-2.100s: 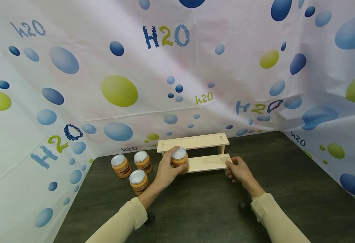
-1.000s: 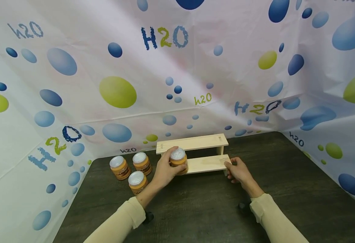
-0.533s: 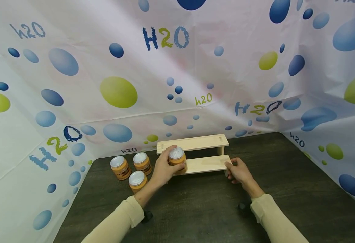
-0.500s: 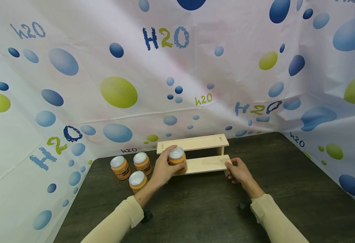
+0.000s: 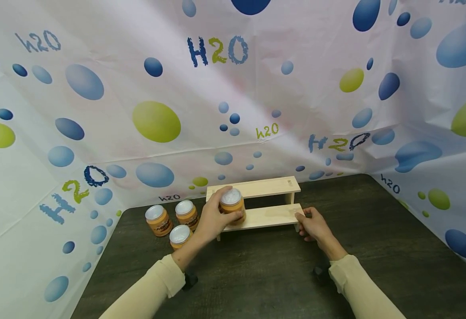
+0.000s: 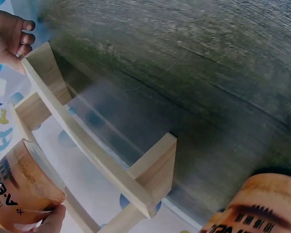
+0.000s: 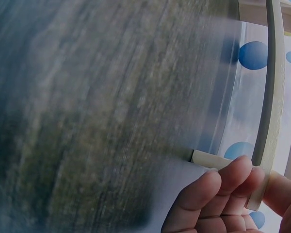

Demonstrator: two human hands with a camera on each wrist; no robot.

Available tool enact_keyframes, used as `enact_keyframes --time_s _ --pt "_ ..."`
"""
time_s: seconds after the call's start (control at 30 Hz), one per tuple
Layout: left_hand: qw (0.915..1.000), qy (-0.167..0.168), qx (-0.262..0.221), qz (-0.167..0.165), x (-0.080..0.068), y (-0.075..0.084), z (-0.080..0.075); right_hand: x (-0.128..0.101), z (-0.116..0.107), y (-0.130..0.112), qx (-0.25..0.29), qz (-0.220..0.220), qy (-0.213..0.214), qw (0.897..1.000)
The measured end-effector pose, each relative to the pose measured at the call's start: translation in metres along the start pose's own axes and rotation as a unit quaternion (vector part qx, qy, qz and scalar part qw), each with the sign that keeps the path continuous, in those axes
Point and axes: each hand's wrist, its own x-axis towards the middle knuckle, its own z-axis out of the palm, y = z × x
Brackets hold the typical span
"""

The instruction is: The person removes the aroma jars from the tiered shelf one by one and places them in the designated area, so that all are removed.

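Jars counted at four: three (image 5: 177, 219) are stood on the dark surface (image 5: 264, 274) left of one two-tier wooden shelf (image 5: 268, 215), the fourth jar (image 5: 233, 204) is gripped by the left hand (image 5: 210, 219) over the lower tier's left end, while the right end is pinched by the right hand (image 5: 314, 225).

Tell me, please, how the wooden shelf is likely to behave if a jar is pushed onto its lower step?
The wooden shelf looks thin-boarded and probably light, so it may slide on the smooth table. The right hand gripping its end likely steadies it. The jar in the left hand looks full, perhaps heavy enough to shove it.
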Motion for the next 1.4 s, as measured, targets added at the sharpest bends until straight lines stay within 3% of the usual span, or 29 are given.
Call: enact_keyframes --time_s 0.53,1.03,1.4 --pt "0.9999 -0.006 0.014 0.007 0.002 0.022 -0.015 0.0 -0.001 0.0 0.005 -0.008 -0.002 1.0" --pt "0.9999 -0.002 0.017 -0.001 0.003 0.034 -0.02 0.0 0.0 0.001 0.007 -0.01 -0.004 1.0" --pt "0.9999 -0.004 -0.012 0.008 0.001 0.04 -0.028 -0.001 -0.001 0.002 0.004 -0.015 -0.006 1.0"
